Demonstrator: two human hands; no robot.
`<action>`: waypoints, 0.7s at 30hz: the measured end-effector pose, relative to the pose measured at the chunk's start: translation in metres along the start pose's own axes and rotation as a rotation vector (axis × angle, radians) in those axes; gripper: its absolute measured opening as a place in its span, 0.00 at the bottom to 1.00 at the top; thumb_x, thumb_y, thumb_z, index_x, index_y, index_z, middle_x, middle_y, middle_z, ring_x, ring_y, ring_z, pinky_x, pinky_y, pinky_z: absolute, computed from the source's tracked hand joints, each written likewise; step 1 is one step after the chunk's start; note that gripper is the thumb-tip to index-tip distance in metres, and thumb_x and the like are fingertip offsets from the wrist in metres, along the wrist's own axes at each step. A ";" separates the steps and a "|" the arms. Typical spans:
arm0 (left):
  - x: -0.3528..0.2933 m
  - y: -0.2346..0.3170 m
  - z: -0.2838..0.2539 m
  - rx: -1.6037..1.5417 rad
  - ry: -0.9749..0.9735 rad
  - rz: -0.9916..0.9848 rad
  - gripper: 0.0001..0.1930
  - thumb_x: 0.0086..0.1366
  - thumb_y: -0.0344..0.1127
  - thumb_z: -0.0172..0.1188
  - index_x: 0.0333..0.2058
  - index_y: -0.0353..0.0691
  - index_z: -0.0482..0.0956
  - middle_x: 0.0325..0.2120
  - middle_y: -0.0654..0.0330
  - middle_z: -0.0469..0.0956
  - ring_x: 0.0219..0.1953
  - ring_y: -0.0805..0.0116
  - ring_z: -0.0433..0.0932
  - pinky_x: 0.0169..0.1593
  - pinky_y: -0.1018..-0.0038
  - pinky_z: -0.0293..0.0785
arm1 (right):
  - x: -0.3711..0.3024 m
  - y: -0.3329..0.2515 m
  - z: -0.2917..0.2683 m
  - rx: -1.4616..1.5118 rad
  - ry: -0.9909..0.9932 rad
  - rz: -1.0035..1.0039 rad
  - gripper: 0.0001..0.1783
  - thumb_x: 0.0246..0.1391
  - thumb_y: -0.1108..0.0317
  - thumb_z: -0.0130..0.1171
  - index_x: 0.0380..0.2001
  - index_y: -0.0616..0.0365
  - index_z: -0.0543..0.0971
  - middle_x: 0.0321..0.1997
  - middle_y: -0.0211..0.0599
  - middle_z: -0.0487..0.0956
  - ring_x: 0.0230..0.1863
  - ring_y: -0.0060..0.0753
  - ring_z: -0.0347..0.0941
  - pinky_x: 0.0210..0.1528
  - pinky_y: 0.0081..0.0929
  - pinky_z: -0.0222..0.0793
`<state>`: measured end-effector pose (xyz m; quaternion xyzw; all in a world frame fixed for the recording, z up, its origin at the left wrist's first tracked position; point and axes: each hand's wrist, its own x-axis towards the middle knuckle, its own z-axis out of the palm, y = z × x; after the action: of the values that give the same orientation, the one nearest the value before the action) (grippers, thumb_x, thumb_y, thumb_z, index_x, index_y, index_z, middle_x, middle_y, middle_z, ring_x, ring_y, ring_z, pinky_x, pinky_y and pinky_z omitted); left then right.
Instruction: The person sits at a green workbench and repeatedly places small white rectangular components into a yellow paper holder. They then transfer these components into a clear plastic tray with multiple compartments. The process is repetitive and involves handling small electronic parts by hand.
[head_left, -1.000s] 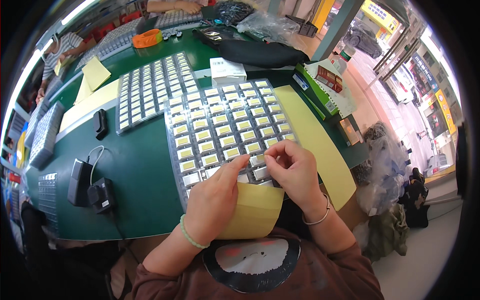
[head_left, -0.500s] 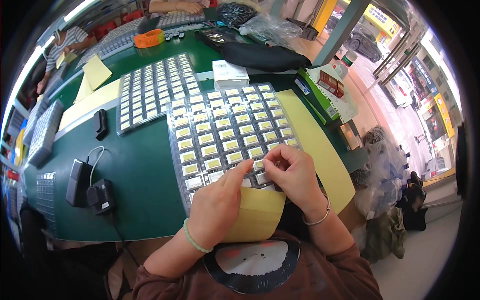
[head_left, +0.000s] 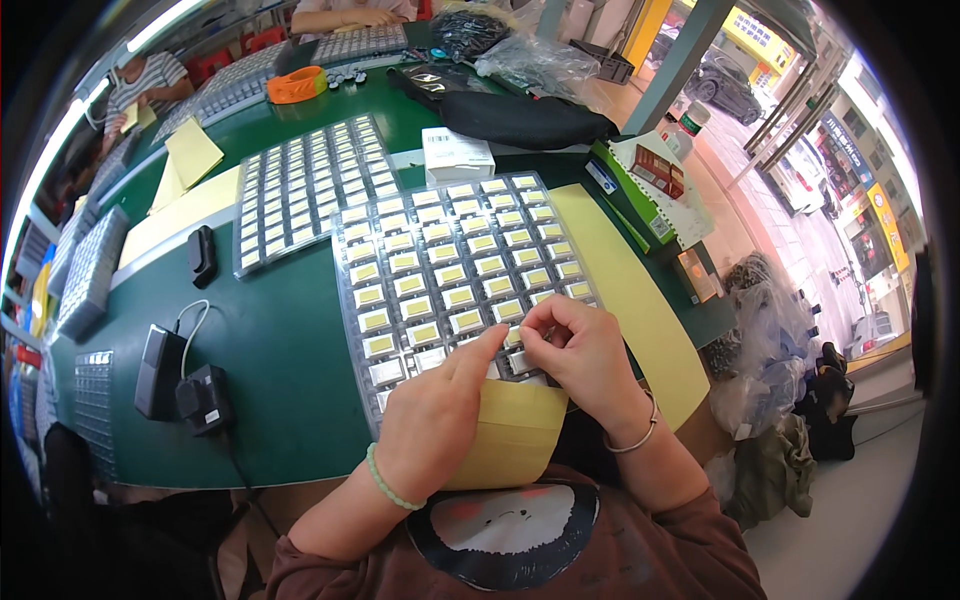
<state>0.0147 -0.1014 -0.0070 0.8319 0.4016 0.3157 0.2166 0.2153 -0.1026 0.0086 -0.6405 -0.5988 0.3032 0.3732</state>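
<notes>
A clear plastic tray (head_left: 409,285) lies in front of me, with rows of small white rectangular parts in its pockets. Most parts carry a yellow patch; several in the nearest rows look plain white. Over the tray's near edge, my left hand (head_left: 435,415) holds a yellow paper sheet (head_left: 510,425), its index finger stretched toward the parts. My right hand (head_left: 580,350) hovers at the near right of the tray, thumb and index finger pinched together near the left fingertip. Whatever sits in that pinch is too small to make out.
A second filled tray (head_left: 310,190) lies behind to the left. Black adapters (head_left: 205,398) with a cable are on the green table (head_left: 290,420). A white box (head_left: 457,157) and black pouch (head_left: 525,118) stand behind the tray; a green box (head_left: 635,190) is at right, beside yellow paper (head_left: 655,340).
The view has shifted slightly. My right hand's pinch has moved a little left and down, closer to the left fingertip; the left hand keeps its place on the sheet.
</notes>
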 end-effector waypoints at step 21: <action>0.005 -0.003 0.000 -0.062 -0.045 -0.008 0.26 0.66 0.19 0.53 0.63 0.42 0.73 0.47 0.52 0.85 0.37 0.54 0.86 0.40 0.64 0.81 | -0.001 0.008 -0.006 -0.116 0.085 -0.204 0.08 0.54 0.73 0.68 0.38 0.60 0.84 0.31 0.37 0.78 0.28 0.33 0.76 0.33 0.30 0.71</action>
<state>0.0150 -0.0958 -0.0071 0.8301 0.3899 0.3085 0.2525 0.2246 -0.1041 0.0047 -0.6091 -0.6610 0.2008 0.3895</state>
